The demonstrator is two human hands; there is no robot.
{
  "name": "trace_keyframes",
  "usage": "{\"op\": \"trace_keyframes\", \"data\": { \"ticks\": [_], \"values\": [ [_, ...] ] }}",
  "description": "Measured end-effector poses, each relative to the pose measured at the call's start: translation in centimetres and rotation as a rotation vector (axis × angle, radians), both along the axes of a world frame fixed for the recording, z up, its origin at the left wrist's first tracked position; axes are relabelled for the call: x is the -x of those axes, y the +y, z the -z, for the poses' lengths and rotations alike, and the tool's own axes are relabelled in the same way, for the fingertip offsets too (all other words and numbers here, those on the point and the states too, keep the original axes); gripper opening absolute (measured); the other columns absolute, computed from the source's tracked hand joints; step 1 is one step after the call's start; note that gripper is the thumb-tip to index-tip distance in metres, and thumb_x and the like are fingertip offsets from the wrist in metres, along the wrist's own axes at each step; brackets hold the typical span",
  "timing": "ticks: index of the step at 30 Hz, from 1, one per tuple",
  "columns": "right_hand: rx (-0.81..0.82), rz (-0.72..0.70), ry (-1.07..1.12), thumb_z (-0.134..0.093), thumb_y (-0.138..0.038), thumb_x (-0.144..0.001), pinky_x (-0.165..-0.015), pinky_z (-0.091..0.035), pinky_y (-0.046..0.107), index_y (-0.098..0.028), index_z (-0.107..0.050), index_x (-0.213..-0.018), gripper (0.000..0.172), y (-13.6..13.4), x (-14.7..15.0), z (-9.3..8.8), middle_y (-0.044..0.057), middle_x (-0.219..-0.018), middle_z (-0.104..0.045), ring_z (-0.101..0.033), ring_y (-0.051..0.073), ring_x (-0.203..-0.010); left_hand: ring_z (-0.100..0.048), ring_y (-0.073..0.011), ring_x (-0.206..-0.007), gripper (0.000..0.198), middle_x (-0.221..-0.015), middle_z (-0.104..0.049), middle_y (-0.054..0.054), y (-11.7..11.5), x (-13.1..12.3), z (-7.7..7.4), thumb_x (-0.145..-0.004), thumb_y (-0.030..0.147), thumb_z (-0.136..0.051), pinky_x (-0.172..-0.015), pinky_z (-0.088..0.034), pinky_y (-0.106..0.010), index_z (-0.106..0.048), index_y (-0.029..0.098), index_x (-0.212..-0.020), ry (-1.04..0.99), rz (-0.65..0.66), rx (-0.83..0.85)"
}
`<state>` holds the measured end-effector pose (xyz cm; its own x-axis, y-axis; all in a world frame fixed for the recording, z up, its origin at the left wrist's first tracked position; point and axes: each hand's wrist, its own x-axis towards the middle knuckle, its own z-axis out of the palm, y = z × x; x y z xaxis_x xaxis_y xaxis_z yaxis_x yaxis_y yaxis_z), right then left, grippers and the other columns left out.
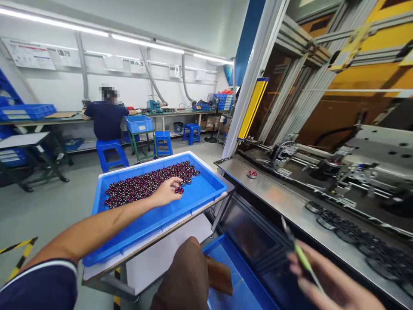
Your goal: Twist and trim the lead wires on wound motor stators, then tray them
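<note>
My left hand [167,192] reaches into a blue tray [193,199], its fingers closed on a small round red-and-black motor part [179,190]. Many similar motor parts [138,188] lie packed together in the tray, beside and beyond that hand. At the lower right, my right hand [325,275] grips a slim pointed tool [301,256] with a metal tip and a yellow-green handle. The tool is blurred, so its exact kind is unclear. It is held in front of the machine's metal ledge [274,189], where a single red-topped part [252,174] sits.
Black ring-shaped parts [355,237] line the ledge at right, beside machine fixtures [342,172]. A yellow guard bar [253,107] stands on the frame. Below is another blue bin [238,275]. A person [108,118] sits at the far bench, near blue stools [163,142].
</note>
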<state>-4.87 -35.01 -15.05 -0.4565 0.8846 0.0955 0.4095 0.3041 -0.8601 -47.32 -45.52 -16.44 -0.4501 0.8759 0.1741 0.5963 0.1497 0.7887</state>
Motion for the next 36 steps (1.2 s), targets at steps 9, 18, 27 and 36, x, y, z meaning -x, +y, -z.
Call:
{"op": "trace_keyframes", "data": {
  "ticks": [9,18,27,36],
  "values": [
    [-0.486,0.264,-0.661,-0.068,-0.029,-0.085,-0.08,-0.055,0.035,-0.016,-0.069,-0.109,0.027,13.3,10.0,-4.5,0.009,-0.099,-0.073,-0.069,0.022,-0.089,-0.061,-0.0255,-0.114,0.034,-0.127,-0.061,-0.01,13.7,-0.2,4.7,-0.093,0.034,-0.061,-0.096,-0.052,-0.05,-0.059,0.016,-0.122,0.414,0.077,0.063],
    [-0.644,0.257,-0.635,-0.059,-0.03,-0.093,-0.093,-0.051,0.046,-0.011,-0.068,-0.11,0.027,15.8,11.4,-3.1,0.015,-0.105,-0.07,-0.066,0.028,-0.102,-0.062,-0.0242,-0.11,0.033,-0.125,-0.061,-0.01,14.7,2.1,5.7,-0.093,0.034,-0.061,-0.093,-0.053,-0.047,-0.06,0.016,-0.12,0.604,-0.01,0.159],
    [-0.477,-0.504,-0.42,-0.06,-0.056,-0.086,-0.113,-0.035,0.043,-0.032,-0.06,-0.128,0.049,-7.7,10.0,13.6,0.004,-0.147,-0.05,-0.037,0.026,-0.141,-0.015,-0.0397,-0.148,0.063,-0.158,-0.025,-0.022,14.1,3.4,6.4,-0.09,0.028,-0.059,-0.117,-0.014,-0.061,-0.035,0.009,-0.145,0.616,0.035,0.234],
    [-0.071,0.197,-0.756,-0.06,-0.037,-0.096,-0.097,-0.051,0.05,-0.018,-0.056,-0.129,0.038,-5.5,-5.1,24.4,0.012,-0.132,-0.057,-0.059,0.027,-0.115,-0.023,-0.0385,-0.145,0.07,-0.155,-0.03,-0.018,11.5,3.7,2.6,-0.089,0.035,-0.063,-0.119,-0.018,-0.062,-0.033,-0.001,-0.141,0.644,0.06,0.041]
  ]
}}
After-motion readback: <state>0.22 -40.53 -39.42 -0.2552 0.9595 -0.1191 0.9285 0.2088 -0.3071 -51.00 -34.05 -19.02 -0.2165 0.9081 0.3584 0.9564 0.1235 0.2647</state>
